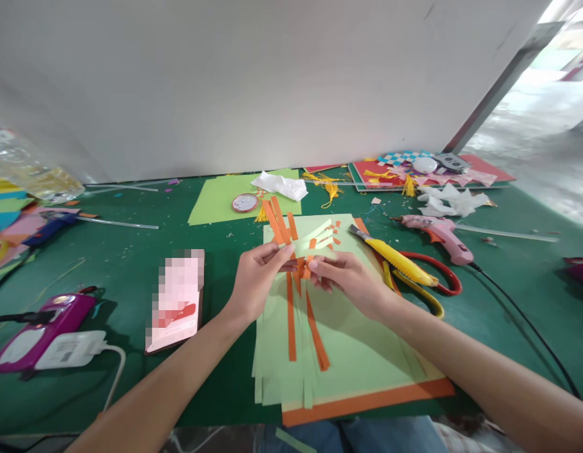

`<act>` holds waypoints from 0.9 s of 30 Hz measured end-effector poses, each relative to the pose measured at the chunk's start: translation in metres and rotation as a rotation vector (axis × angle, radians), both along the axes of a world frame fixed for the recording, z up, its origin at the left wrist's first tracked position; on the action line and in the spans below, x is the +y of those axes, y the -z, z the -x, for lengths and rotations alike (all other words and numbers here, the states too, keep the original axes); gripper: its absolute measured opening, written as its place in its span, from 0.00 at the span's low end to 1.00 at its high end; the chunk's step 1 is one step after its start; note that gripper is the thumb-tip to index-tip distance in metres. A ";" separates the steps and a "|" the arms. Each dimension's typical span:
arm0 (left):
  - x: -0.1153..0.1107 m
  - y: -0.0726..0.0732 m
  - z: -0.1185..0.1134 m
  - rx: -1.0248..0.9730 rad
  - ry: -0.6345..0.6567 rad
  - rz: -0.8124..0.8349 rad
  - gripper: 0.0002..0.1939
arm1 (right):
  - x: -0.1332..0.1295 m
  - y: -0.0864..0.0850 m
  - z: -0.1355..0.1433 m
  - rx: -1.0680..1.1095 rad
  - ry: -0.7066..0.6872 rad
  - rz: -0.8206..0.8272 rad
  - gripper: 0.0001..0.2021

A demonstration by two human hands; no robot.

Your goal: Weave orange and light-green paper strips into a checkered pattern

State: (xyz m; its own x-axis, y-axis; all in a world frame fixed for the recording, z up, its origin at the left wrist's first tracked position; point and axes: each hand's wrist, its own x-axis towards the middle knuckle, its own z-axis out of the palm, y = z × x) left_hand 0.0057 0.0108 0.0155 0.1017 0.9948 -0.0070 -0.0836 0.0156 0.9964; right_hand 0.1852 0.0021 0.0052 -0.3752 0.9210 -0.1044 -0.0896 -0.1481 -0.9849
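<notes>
Orange paper strips (292, 321) and pale green strips cross each other in a partly woven piece between my two hands. My left hand (259, 277) pinches the piece from the left, thumb on top. From the right, my right hand (348, 280) closes its thumb and fingers on a short orange strip near the crossing. Two long orange strips hang down toward me, over pale green sheets (361, 340) with an orange sheet (366, 402) underneath. Several strip ends fan out above my fingers.
A yellow cutter (399, 259) and scissors (449, 277) lie right of the sheets, beyond them a pink glue gun (437, 231) with its cord. At left are a phone (178, 302), a purple power strip (41, 333) and a bottle (34, 167). A wall stands behind.
</notes>
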 end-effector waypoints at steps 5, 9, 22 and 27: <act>0.001 0.002 0.001 -0.008 0.000 0.003 0.13 | 0.000 0.000 0.000 -0.058 0.019 -0.072 0.15; 0.001 0.003 0.001 -0.018 -0.001 0.004 0.12 | -0.001 0.001 0.000 -0.087 -0.001 -0.151 0.15; 0.001 0.003 0.001 0.039 0.030 0.002 0.13 | -0.001 -0.002 0.001 -0.289 0.104 -0.184 0.19; 0.001 0.005 0.001 0.078 0.037 -0.015 0.13 | -0.003 -0.007 0.002 -0.461 0.134 -0.230 0.24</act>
